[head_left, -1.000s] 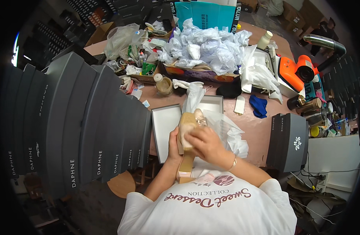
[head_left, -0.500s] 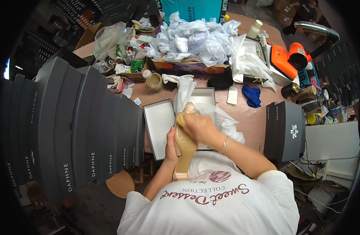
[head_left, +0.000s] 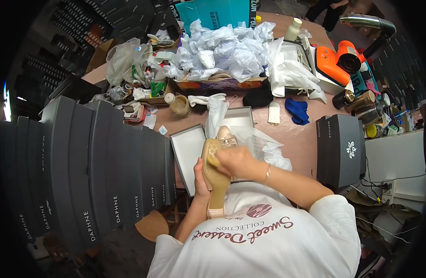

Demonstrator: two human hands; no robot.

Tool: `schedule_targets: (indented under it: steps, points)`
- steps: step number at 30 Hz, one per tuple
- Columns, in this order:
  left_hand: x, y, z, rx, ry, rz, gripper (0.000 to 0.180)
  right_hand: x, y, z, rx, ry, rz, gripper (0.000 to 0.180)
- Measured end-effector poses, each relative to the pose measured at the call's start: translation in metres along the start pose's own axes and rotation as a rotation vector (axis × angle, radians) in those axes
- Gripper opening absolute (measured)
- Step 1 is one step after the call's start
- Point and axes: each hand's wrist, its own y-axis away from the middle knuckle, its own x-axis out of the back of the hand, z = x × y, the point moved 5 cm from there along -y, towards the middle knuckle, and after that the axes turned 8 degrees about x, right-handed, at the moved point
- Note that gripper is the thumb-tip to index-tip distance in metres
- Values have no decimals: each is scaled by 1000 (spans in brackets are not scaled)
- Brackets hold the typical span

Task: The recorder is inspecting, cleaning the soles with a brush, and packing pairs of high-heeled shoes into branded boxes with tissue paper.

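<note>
A beige heeled shoe (head_left: 217,187) is held sole up in front of my chest, its toe pointing away and its heel near my shirt. My left hand (head_left: 202,181) is closed round the shoe's left side. Against the sole, my right hand (head_left: 238,163) presses a small yellowish pad (head_left: 213,161), mostly hidden by the fingers; it may be a sponge or cloth. Just beyond lies a second shoe (head_left: 227,136), glossy beige with a strap, in an open shoebox (head_left: 241,111) with white tissue paper (head_left: 254,136). The grey-white box lid (head_left: 187,143) leans at the left.
Dark shoeboxes (head_left: 104,162) stand stacked on the left, more boxes (head_left: 341,148) on the right. Behind are a carton of crumpled tissue (head_left: 227,51), a jar (head_left: 179,105), a blue cloth (head_left: 297,111) and an orange blower-like device (head_left: 331,65).
My right hand has slid with the pad from near the toe toward the middle of the sole, baring the toe end. The whole view has shifted slightly.
</note>
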Motion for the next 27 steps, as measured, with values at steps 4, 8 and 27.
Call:
schedule_targets:
  steps: [4, 8, 27]
  points:
    - [-1, -3, 10, 0, -5, -76, 66, 7, -2, 2, 73, -12, -22, 18]
    - [-2, -6, -1, 31, 31, -78, 68, 12, 9, -3, 76, -24, -70, 19]
    - [18, -12, 46, -106, 129, 42, 73, -47, -12, 105, -849, -1683, 337, 39]
